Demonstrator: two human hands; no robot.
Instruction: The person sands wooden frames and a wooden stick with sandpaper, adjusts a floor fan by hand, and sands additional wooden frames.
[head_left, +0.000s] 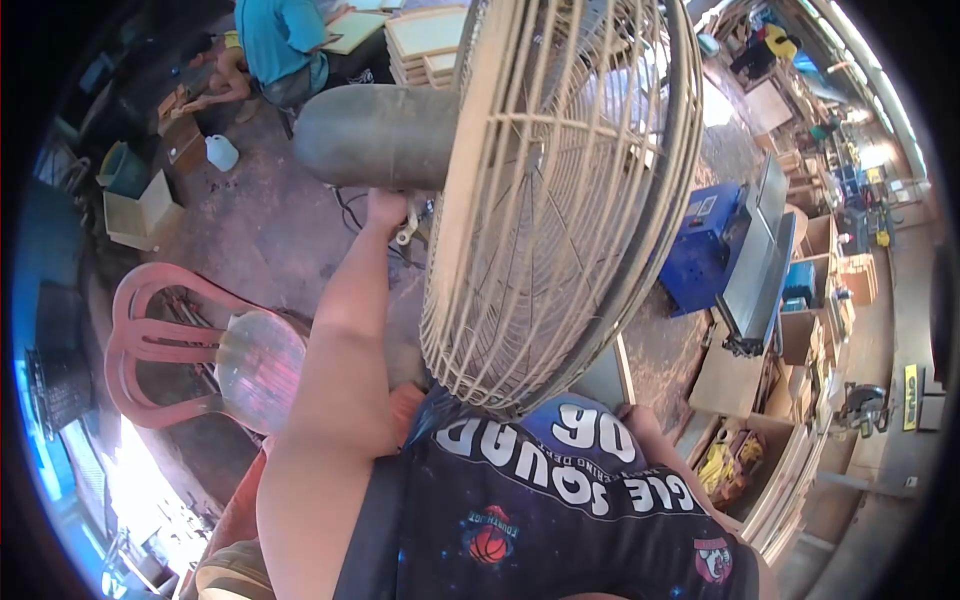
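Note:
A large caged fan point(560, 200) fills the middle of the head view, close to my body, with its dark motor housing point(375, 137) pointing left. My left hand point(387, 208) is raised at the end of my outstretched arm, just under the motor housing. Its fingers are mostly hidden there, so I cannot make out what they hold. A small whitish part and a dark cable show beside it. My other arm runs down behind the fan's lower right side, and my right hand is hidden.
A red plastic chair point(165, 345) stands at the left. A blue machine point(700, 240) is at the right, near wooden shelving and an open box point(755, 460) with cloths. At the upper left, a person in a teal shirt point(280, 45) sits near stacked wooden frames point(425, 35).

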